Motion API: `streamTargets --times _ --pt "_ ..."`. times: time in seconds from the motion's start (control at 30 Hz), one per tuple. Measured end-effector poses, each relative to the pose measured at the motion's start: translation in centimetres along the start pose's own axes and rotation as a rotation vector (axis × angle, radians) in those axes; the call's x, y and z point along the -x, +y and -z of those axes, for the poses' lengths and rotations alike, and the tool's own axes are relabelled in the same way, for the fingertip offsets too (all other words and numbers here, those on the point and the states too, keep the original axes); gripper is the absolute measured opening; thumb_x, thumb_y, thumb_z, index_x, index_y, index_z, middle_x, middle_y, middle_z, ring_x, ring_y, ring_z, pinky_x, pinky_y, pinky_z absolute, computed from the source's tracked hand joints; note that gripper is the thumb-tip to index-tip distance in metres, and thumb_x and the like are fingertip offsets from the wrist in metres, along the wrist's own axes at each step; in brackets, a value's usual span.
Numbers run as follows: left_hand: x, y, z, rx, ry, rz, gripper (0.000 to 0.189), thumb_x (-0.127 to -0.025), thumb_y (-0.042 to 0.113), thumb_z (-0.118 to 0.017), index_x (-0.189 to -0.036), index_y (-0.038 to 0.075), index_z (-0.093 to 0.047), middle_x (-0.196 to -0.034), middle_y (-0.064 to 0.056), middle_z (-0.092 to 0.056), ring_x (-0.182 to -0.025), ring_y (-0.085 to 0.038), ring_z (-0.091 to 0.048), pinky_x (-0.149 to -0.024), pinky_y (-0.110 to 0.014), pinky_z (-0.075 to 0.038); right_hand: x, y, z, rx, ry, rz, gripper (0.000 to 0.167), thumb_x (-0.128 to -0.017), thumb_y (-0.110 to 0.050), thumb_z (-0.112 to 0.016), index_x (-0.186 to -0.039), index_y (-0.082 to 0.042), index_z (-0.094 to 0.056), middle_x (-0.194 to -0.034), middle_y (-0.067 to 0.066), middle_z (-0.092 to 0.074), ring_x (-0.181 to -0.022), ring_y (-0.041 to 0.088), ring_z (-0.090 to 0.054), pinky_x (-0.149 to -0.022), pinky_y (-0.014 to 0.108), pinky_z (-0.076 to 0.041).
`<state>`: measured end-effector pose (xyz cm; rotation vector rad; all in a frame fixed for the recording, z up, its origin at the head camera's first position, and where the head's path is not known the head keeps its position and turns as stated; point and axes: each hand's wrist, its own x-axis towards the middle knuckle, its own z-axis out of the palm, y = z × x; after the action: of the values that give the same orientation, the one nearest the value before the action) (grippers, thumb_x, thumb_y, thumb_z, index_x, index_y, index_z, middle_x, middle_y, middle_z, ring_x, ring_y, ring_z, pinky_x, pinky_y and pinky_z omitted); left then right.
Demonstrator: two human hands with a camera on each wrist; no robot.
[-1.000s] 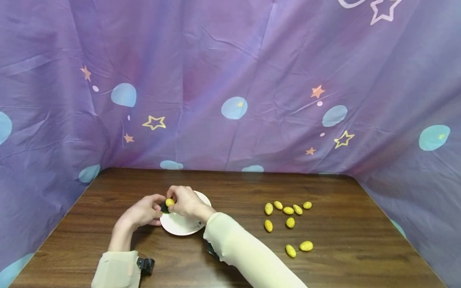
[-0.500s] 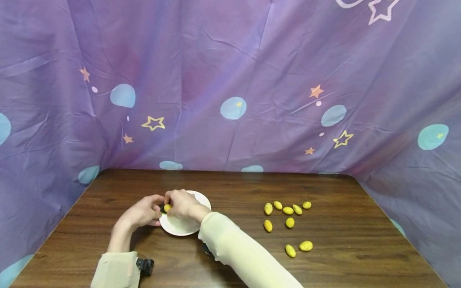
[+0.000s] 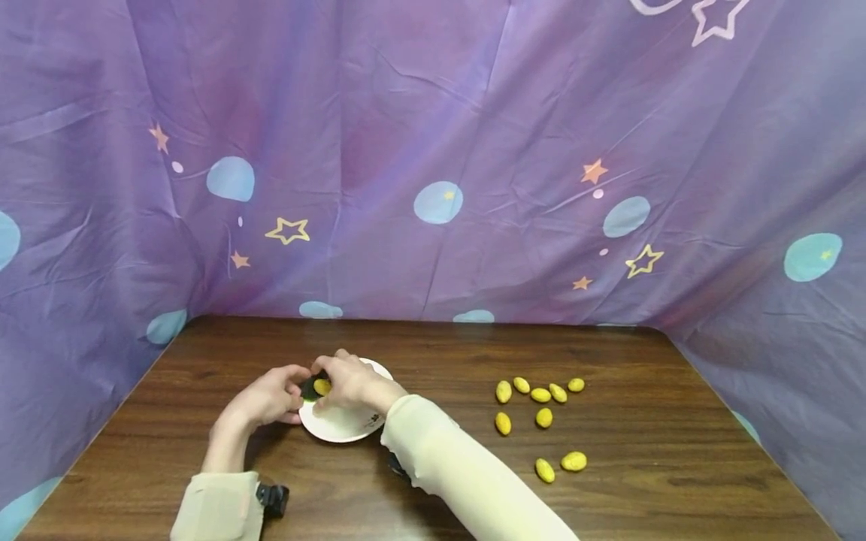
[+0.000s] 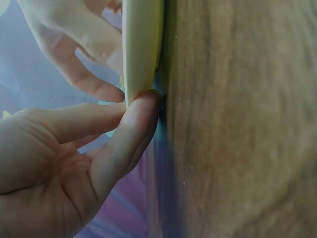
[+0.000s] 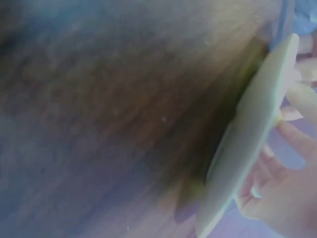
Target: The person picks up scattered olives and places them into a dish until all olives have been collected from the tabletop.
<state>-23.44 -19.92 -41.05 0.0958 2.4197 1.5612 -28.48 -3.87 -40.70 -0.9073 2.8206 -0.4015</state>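
At the plate's left edge, my left hand pinches the rim between thumb and fingers; the left wrist view shows the pale side of the white plate tilted between them. My right hand is over the plate, thumb and forefinger spread around a small yellow egg-shaped piece. That piece lies against a dark green patch near the left rim. In the right wrist view the plate hides part of the right hand's fingers.
Several similar yellow egg-shaped pieces lie scattered on the right half of the brown wooden table. Two of them sit nearer the front. A purple curtain hangs behind and beside the table.
The right hand first moved toward the left rim with the yellow piece, then drew back right with its thumb and forefinger parted. The left hand stayed at the rim.
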Motion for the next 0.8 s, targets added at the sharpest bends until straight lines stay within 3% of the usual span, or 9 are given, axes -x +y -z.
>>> streamTargets --times 0.17,0.3,0.47,0.8 --pt "0.0 0.0 0.1 -0.008 -0.005 -0.001 0.055 -0.079 -0.018 -0.050 -0.132 -0.018 -0.037 -0.090 -0.018 -0.045 -0.068 -0.021 -0.055 -0.063 -0.032 -0.058 1.2 0.4 1.1 -0.103 -0.011 0.012 0.067 -0.075 -0.040 -0.082 -0.134 -0.024 -0.055 -0.122 0.003 -0.051 -0.111 0.018 -0.049 -0.089 0.030 -0.045" --pt "-0.1 0.0 0.2 -0.009 -0.015 -0.004 0.054 -0.079 -0.019 -0.050 -0.131 -0.018 -0.038 -0.089 -0.019 -0.047 -0.068 -0.021 -0.057 -0.063 -0.032 -0.058 2.6 1.0 2.1 -0.187 0.039 0.050 0.060 -0.082 -0.039 -0.076 -0.135 -0.019 -0.055 -0.128 0.008 -0.052 -0.116 0.019 -0.049 -0.095 0.031 -0.044" --pt "-0.2 0.1 0.0 -0.014 -0.011 0.001 0.054 -0.077 -0.019 -0.050 -0.131 -0.018 -0.039 -0.090 -0.019 -0.048 -0.070 -0.022 -0.057 -0.063 -0.032 -0.058 4.9 2.2 3.4 -0.254 0.104 0.116 0.048 -0.089 -0.035 -0.069 -0.131 -0.014 -0.059 -0.125 0.013 -0.056 -0.113 0.023 -0.053 -0.094 0.030 -0.045" --pt "0.0 0.4 -0.1 -0.039 0.007 0.022 0.055 -0.077 -0.019 -0.050 -0.131 -0.017 -0.040 -0.089 -0.020 -0.048 -0.068 -0.021 -0.056 -0.061 -0.030 -0.057 10.5 5.3 6.5 -0.275 0.182 0.142 0.040 -0.093 -0.033 -0.065 -0.129 -0.017 -0.059 -0.117 -0.001 -0.059 -0.106 0.015 -0.056 -0.091 0.034 -0.047"
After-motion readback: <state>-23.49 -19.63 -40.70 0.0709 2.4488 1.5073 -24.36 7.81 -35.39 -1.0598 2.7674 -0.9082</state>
